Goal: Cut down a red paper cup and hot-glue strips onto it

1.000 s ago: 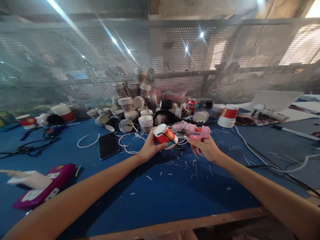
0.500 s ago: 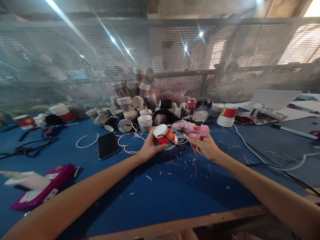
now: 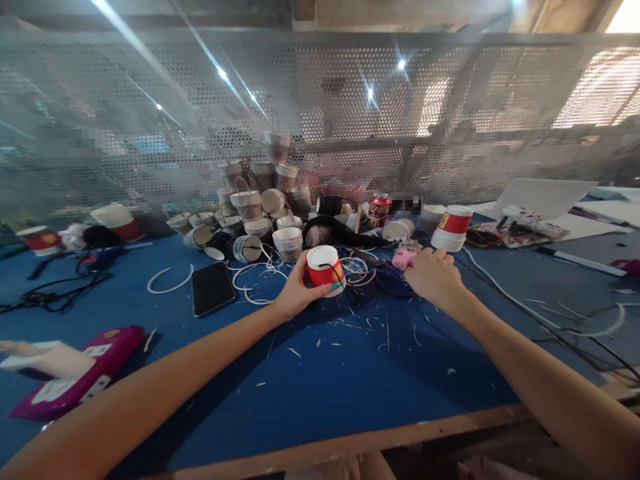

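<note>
Holding a small red and white paper cup, the left hand sits near the middle of my view. From where I watch, its grip is closed around the cup's side. The thumb lies across the front, and its nail is blue-green. The cup's flat white end points up, and a thin black cord hangs down its side. I can't tell if the cup's bottom touches the blue table top.

The right hand is off to the right, with its back up and its fingers bent down over a pink plastic tool. I see just one end of the tool poking out. I can't tell how far open this hand is, or if it grips the tool or only rests on it. A shiny dark blue thing lies just beside the tool.

Behind the cup I see a big heap of little grey and white buckets. A red soda can stands to the right of the heap. Near the right hand is a stack of red and white paper cups. A flat black phone lies left of the left hand.
</note>
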Tool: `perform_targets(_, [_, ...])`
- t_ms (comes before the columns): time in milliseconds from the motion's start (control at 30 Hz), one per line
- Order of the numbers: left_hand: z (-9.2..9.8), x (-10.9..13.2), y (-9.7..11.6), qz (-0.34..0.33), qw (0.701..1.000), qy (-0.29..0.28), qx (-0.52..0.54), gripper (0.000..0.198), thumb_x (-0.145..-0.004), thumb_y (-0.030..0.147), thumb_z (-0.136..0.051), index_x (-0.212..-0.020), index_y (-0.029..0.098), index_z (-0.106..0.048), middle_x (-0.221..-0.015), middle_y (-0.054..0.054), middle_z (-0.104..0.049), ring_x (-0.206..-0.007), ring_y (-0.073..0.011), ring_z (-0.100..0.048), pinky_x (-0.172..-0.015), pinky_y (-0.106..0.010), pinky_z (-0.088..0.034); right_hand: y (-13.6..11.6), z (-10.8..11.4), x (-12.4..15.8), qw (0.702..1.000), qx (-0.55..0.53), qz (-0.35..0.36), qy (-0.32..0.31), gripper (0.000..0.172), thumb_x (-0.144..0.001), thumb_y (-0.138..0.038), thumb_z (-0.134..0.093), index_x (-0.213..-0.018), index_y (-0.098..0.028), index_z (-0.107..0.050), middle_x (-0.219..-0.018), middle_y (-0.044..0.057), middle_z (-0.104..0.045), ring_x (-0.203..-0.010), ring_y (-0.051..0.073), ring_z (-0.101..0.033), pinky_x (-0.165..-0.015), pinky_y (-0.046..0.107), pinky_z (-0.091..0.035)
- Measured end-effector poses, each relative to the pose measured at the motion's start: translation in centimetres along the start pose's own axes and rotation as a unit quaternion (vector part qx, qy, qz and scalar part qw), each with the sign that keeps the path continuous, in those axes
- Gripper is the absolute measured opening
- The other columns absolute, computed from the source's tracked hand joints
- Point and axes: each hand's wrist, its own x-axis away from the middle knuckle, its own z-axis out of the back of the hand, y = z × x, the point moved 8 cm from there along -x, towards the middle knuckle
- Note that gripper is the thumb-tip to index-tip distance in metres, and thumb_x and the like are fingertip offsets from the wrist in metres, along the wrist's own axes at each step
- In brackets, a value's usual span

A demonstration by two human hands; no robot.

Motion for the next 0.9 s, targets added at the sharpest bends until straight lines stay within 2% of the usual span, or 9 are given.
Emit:
perform_targets(100, [-0.1,0.0,-0.1,0.009,1.000,-0.002,-0.004,0.066,-0.058,0.027,-0.076,-0.116,0.022,-0.045,-0.114,-0.006,-0.055,-0.106,-0.0233,-0.053,-0.096,-0.042,-0.041,-0.8,0.7,0.5,0.996,-0.017,0.047,0.079,0.033,-0.068,-0.016,-0.048,-0.097,-0.003,-0.052,-0.105,0.031,-0.047,-0.105,0.046,-0.041,-0.074,0.057,-0.037])
perform_targets(167, [-0.1,0.1,-0.1,0.013,1.000,-0.004,-0.016,0.065,-0.059,0.028,-0.075,-0.115,0.022,-0.045,-0.113,-0.006,-0.056,-0.106,-0.0230,-0.053,-0.095,-0.041,-0.042,-2.1,2.3,1.4,0.978,-0.063,0.119,0.160,0.033,-0.069,-0.018,-0.048,-0.100,-0.005,-0.050,-0.109,0.028,-0.045,-0.108,0.044,-0.037,-0.078,0.058,-0.034])
perform_targets(233, [-0.2,0.1,0.1,0.013,0.999,-0.002,-0.037,0.062,-0.060,0.029,-0.074,-0.114,0.021,-0.045,-0.111,-0.006,-0.057,-0.104,-0.0226,-0.054,-0.093,-0.040,-0.043,-3.7,3.5,2.7,0.949,-0.142,0.208,0.190,0.030,-0.075,-0.023,-0.046,-0.102,-0.011,-0.048,-0.110,0.021,-0.047,-0.109,0.037,-0.038,-0.086,0.055,-0.033])
perform_targets(333, [-0.1,0.1,0.6,0.011,0.996,0.009,-0.083,0.058,-0.062,0.028,-0.072,-0.112,0.020,-0.045,-0.108,-0.006,-0.057,-0.100,-0.0213,-0.055,-0.091,-0.038,-0.044,-6.4,2.9,4.5,0.904,-0.262,0.326,0.087,0.024,-0.082,-0.034,-0.046,-0.101,-0.019,-0.049,-0.103,0.011,-0.053,-0.102,0.027,-0.044,-0.089,0.045,-0.035])
perform_targets(400, [-0.1,0.1,0.8,0.012,0.994,0.013,-0.111,0.057,-0.061,0.028,-0.073,-0.111,0.018,-0.045,-0.105,-0.006,-0.057,-0.098,-0.0209,-0.055,-0.090,-0.038,-0.044,-7.7,1.6,5.4,0.885,-0.308,0.350,-0.003,0.026,-0.080,-0.040,-0.050,-0.098,-0.020,-0.049,-0.099,0.009,-0.055,-0.098,0.024,-0.045,-0.084,0.040,-0.039])
perform_targets(500, [-0.1,0.0,1.2,0.008,0.990,0.019,-0.141,0.058,-0.060,0.030,-0.074,-0.110,0.017,-0.046,-0.105,-0.007,-0.057,-0.097,-0.0215,-0.055,-0.089,-0.039,-0.044,-8.6,-0.4,5.7,0.877,-0.343,0.331,-0.065,0.032,-0.075,-0.044,-0.056,-0.094,-0.019,-0.048,-0.094,0.008,-0.056,-0.093,0.023,-0.045,-0.079,0.037,-0.041])
perform_targets(600, [-0.1,-0.1,1.3,0.001,0.984,0.021,-0.177,0.059,-0.059,0.031,-0.074,-0.109,0.017,-0.047,-0.105,-0.007,-0.058,-0.097,-0.0226,-0.055,-0.089,-0.041,-0.043,-9.0,-2.2,5.3,0.861,-0.399,0.291,-0.117,0.024,-0.076,-0.037,-0.054,-0.090,-0.018,-0.049,-0.087,0.007,-0.057,-0.087,0.020,-0.049,-0.074,0.034,-0.041])
perform_targets(733, [-0.2,-0.2,1.1,-0.002,0.982,0.006,-0.189,0.062,-0.057,0.031,-0.076,-0.111,0.017,-0.047,-0.108,-0.009,-0.058,-0.101,-0.0248,-0.054,-0.092,-0.045,-0.042,-9.3,-3.9,4.8,0.786,-0.524,0.222,-0.241,0.006,-0.074,-0.023,-0.043,-0.078,-0.020,-0.046,-0.054,-0.004,-0.050,-0.055,0.012,-0.047,-0.059,0.027,-0.037])
perform_targets(900, [-0.8,-0.2,0.3,0.018,0.993,-0.031,-0.111,0.063,-0.059,0.029,-0.076,-0.113,0.018,-0.046,-0.112,-0.011,-0.058,-0.103,-0.0250,-0.055,-0.092,-0.045,-0.043,-9.1,-3.4,4.4,0.723,-0.595,0.178,-0.303,0.011,-0.064,-0.020,-0.041,-0.063,-0.017,-0.051,-0.039,-0.007,-0.034,-0.040,0.007,-0.026,-0.047,0.025,-0.023])
